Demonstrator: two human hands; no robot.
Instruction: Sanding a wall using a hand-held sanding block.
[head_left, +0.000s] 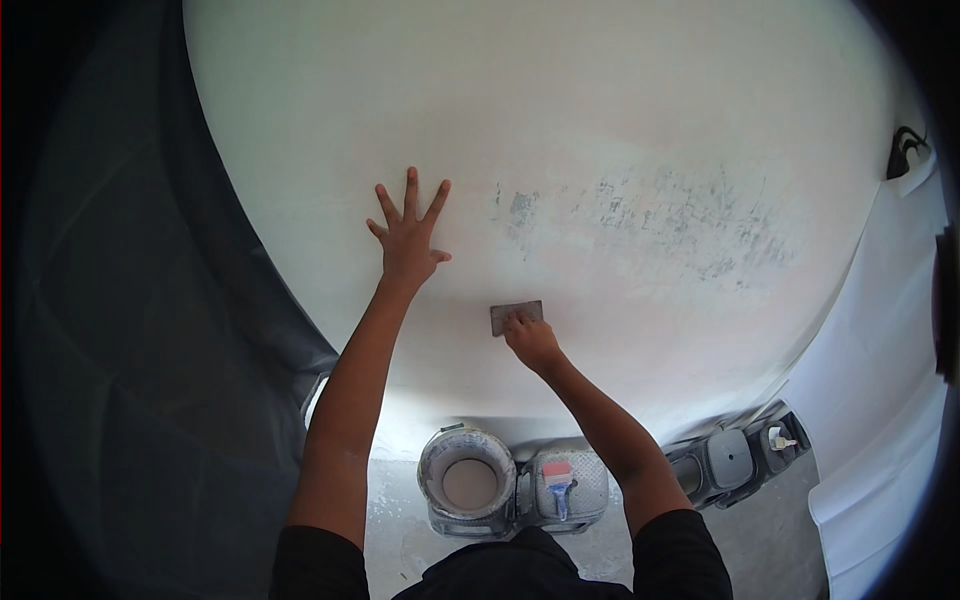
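Observation:
Before me stands a pale painted wall (637, 330) with dark, worn patches to the upper right. My left hand (407, 236) lies against the wall with its fingers spread and holds nothing. Lower and to the right, my right hand (531, 341) grips a greyish-brown rectangular sanding pad (516, 309), which is against the wall below the patches. Which face of the pad meets the wall is hidden.
At the wall's foot stand a smeared bucket (427, 480) with pinkish-beige contents and a stool (592, 506) bearing a blue-handled paintbrush (558, 487). More dark stools (730, 456) stand right. Dark sheeting (150, 315) hangs left, white cloth (862, 337) right.

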